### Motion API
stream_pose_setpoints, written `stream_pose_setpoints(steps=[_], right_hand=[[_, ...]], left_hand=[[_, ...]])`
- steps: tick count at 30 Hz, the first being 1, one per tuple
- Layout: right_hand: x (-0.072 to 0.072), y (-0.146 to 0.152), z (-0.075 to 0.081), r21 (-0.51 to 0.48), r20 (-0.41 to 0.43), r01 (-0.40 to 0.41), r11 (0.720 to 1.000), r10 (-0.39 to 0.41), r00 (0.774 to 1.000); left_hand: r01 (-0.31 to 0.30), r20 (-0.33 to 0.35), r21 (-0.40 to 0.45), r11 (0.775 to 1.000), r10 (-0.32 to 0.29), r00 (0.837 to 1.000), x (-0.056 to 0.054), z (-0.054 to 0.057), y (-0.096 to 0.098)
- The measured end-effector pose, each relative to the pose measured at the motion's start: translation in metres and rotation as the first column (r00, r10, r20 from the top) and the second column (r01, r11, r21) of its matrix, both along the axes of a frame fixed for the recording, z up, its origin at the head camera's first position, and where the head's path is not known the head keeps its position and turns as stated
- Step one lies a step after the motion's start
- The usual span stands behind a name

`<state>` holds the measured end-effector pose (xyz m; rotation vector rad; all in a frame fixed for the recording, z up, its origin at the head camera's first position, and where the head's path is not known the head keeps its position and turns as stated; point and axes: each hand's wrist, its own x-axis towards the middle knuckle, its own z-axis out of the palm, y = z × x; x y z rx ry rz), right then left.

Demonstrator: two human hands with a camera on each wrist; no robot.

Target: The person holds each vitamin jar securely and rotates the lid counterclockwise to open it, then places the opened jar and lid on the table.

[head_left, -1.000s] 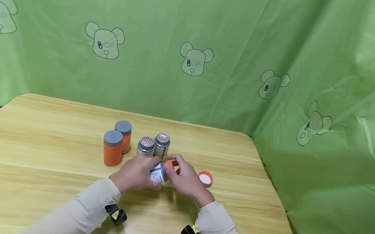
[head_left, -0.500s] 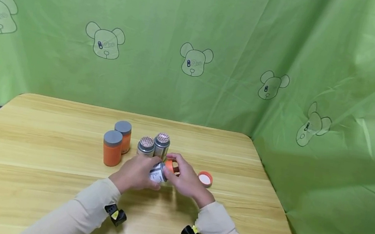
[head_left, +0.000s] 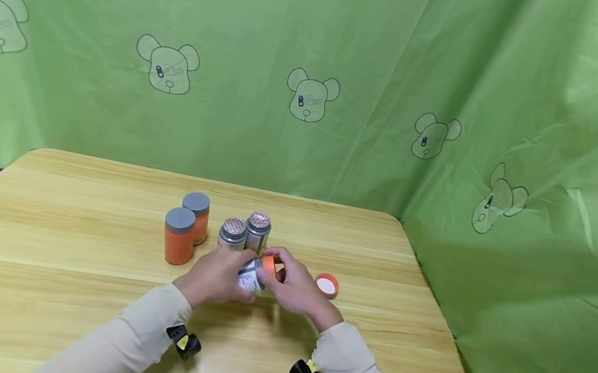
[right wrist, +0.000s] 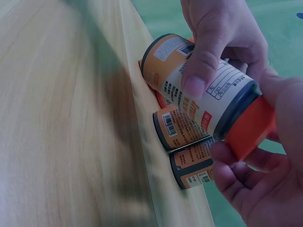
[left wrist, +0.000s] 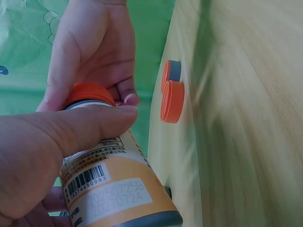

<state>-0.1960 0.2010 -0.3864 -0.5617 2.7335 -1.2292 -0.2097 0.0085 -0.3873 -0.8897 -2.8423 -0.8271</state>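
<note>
My left hand (head_left: 216, 274) grips a tilted pill bottle (right wrist: 227, 92) around its body, thumb across the printed label. The bottle has a dark grey base and neck. At its mouth end sits an orange screw cap (right wrist: 251, 127), which the thumb and fingers of my right hand (head_left: 299, 286) pinch from the right. The left wrist view shows the cap (left wrist: 90, 91) close against the bottle's neck, partly covered by the right hand. Behind the hands, two uncapped bottles stand side by side, one with a foil seal (head_left: 234, 226) and the other with a similar seal (head_left: 260, 219).
Two orange jars with grey lids stand to the left, a nearer jar (head_left: 178, 245) and a farther jar (head_left: 202, 223). Loose orange caps lie on the wooden table (head_left: 51, 304) to the right, including a cap (left wrist: 172, 101). A green curtain (head_left: 238, 125) surrounds the table.
The fingers of my right hand have shifted slightly around the orange cap. My left hand and the bottle stay in nearly the same place.
</note>
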Motion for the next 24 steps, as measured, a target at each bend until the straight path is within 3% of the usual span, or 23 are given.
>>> stream_pose_setpoints(steps=[10,18,24], right_hand=[[0.001,0.002,0.000,-0.104,0.028,-0.018,0.994,0.021,0.999],[0.001,0.006,-0.002,-0.115,-0.011,0.004,0.993,-0.005,1.000],[0.001,0.013,-0.003,-0.182,-0.052,0.028,0.983,-0.038,0.998]], left_hand=[[-0.006,0.006,-0.010,1.000,0.006,1.000,0.000,0.002,-0.002],[-0.013,0.019,0.009,1.000,0.013,1.000,-0.001,0.001,-0.004],[-0.032,0.030,0.033,0.999,0.031,0.999,-0.001,-0.001,-0.007]])
